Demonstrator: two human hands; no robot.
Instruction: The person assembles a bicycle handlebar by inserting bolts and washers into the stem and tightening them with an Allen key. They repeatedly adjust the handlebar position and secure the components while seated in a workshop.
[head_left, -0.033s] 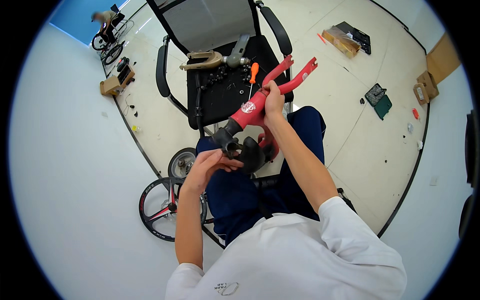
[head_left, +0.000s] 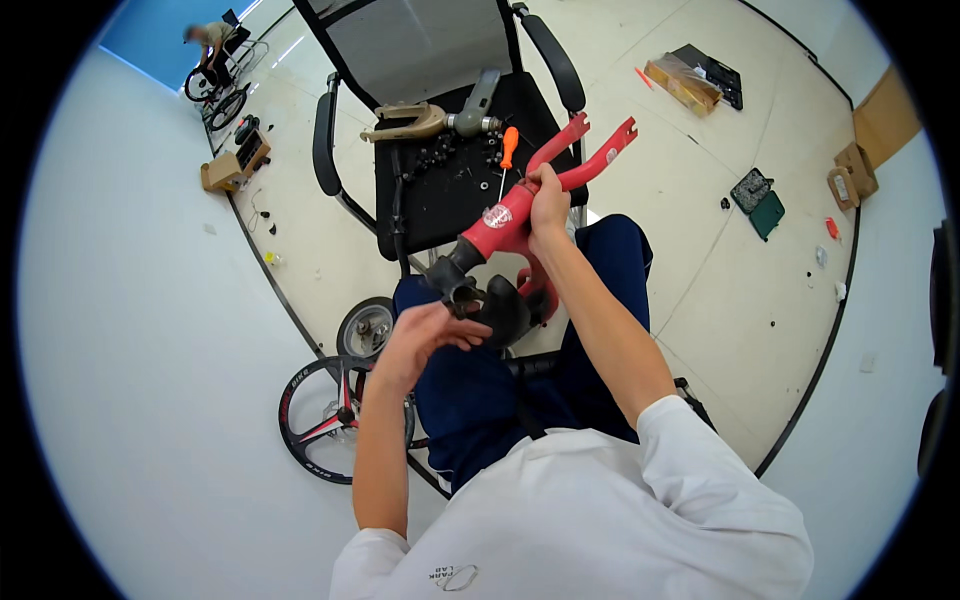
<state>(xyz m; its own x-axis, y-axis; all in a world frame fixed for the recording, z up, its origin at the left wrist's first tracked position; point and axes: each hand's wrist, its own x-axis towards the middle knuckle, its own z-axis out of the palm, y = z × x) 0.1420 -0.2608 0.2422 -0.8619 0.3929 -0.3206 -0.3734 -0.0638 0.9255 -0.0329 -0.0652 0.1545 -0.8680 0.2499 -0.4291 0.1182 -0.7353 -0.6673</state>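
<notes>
The right hand [head_left: 548, 200] is clamped around a red frame [head_left: 510, 215], which slants over the person's lap just in front of a black chair [head_left: 440, 190]. The left hand [head_left: 425, 335], fingers loosely curled, touches the frame's black lower end beside a black saddle [head_left: 505, 310]. On the chair seat lie an orange screwdriver [head_left: 508, 148] and a tan fork [head_left: 410, 122]. A wheel [head_left: 335, 420] lies on the floor left of the chair.

Right hand [head_left: 548, 203] clenched and raised, left hand [head_left: 425, 335] fingers half-curled.
</notes>
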